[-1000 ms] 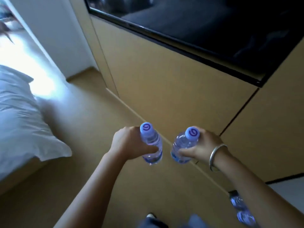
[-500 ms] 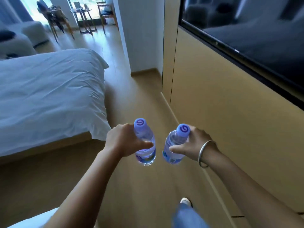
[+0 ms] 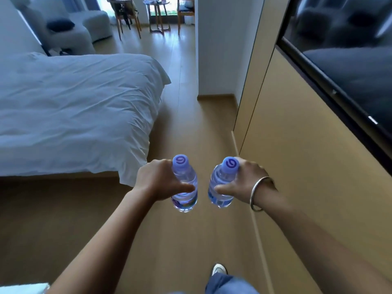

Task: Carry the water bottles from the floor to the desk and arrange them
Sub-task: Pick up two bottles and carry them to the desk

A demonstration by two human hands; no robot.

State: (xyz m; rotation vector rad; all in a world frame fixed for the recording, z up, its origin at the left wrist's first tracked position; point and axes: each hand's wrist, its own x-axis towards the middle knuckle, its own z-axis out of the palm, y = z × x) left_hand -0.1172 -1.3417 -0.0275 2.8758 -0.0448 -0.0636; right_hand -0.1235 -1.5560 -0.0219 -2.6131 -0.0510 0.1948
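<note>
Left hand (image 3: 158, 180) and right hand (image 3: 244, 183) each clasp an upright bottle (image 3: 184, 183), (image 3: 221, 185) over wooden floor (image 3: 191, 128), bed (image 3: 74, 107) left of the fingers

Wooden floor (image 3: 191, 128) — white bed (image 3: 74, 109) left, dark TV (image 3: 350, 66) right.

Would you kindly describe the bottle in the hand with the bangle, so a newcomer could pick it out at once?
Start at the tan wall panel under the dark screen on the right. Just off its base, above the wooden floor, the right hand grips a clear water bottle with a purple cap. Unlike its twin in the left hand, it tilts, and its wrist wears a silver bangle.
</note>
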